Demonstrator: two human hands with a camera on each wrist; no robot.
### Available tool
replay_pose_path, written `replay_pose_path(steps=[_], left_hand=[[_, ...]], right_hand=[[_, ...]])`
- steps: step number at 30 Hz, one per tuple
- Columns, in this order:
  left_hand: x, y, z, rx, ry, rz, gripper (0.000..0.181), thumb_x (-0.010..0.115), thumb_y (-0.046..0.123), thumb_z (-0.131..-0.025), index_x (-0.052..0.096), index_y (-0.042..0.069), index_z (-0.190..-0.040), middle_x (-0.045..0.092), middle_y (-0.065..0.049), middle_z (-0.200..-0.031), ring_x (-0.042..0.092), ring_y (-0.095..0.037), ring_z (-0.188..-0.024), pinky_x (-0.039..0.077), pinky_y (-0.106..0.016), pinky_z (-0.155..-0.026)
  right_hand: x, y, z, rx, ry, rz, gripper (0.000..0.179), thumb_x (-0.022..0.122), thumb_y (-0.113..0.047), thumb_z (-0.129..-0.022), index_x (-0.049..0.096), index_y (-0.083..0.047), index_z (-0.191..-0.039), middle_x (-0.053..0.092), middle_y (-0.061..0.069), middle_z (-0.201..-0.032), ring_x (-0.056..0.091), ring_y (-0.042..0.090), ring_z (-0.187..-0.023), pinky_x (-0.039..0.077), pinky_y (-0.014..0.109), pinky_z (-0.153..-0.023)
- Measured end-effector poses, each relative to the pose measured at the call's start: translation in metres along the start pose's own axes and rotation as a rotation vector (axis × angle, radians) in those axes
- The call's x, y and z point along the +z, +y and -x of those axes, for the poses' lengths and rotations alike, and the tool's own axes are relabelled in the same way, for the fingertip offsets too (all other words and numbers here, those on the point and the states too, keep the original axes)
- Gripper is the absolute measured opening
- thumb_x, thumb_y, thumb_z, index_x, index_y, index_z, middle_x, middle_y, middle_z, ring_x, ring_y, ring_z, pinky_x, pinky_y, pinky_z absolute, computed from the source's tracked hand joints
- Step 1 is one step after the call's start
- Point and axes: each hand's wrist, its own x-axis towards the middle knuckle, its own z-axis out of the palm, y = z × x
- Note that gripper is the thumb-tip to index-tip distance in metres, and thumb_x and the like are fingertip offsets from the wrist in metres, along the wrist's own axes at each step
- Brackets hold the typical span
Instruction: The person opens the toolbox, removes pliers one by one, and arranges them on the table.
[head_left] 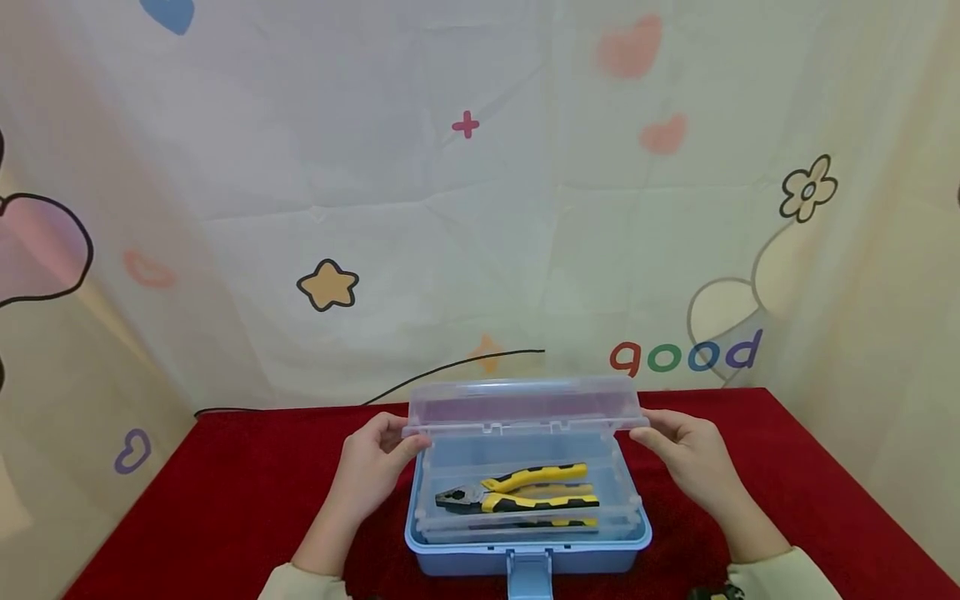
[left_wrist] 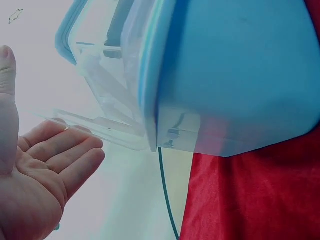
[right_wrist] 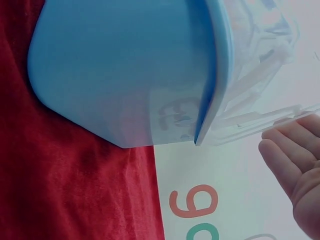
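In the head view a blue toolbox (head_left: 465,563) stands on the red cloth, its clear lid (head_left: 525,404) raised at the back. Pliers with yellow-and-black handles (head_left: 536,502) lie in the clear tray (head_left: 442,525), jaws to the left. At the lid's left end is my left hand (head_left: 375,462); its fingers touch the lid, and the left wrist view shows its thumb (left_wrist: 7,100) standing away. My right hand (head_left: 693,458) is at the lid's right end, with nearly straight fingers (right_wrist: 295,145) against its edge. Its thumb overlaps the lid's corner in the head view.
The red cloth (head_left: 247,500) covers the table around the box. A light curtain (head_left: 450,250) with printed shapes and letters hangs behind. A thin black cord (head_left: 442,369) runs at the table's back. The blue latch (head_left: 529,575) hangs down at the box's front.
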Motion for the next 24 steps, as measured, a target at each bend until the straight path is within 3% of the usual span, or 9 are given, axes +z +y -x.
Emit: replay_pose_path(steps=[14,24], left_hand=[[-0.002,0.005,-0.007,-0.016,-0.018,-0.049,0.048,0.068,0.052,-0.079,0.063,0.010,-0.102,0.071,-0.003,-0.095,0.067,-0.016,-0.089,0.055,-0.038,-0.084],[-0.005,0.011,-0.014,-0.035,-0.026,-0.113,0.053,0.062,0.060,-0.080,0.064,0.011,-0.100,0.069,-0.002,-0.094,0.062,-0.016,-0.090,0.054,-0.036,-0.081]], right_hand=[[0.002,0.001,-0.008,0.009,0.036,0.031,0.042,0.061,-0.033,-0.091,0.065,0.000,-0.117,0.070,0.017,-0.106,0.069,0.030,-0.092,0.057,0.025,-0.074],[0.001,-0.003,-0.015,0.081,0.026,-0.007,0.047,0.060,-0.041,-0.090,0.066,-0.001,-0.115,0.070,0.018,-0.107,0.069,0.029,-0.090,0.058,0.037,-0.077]])
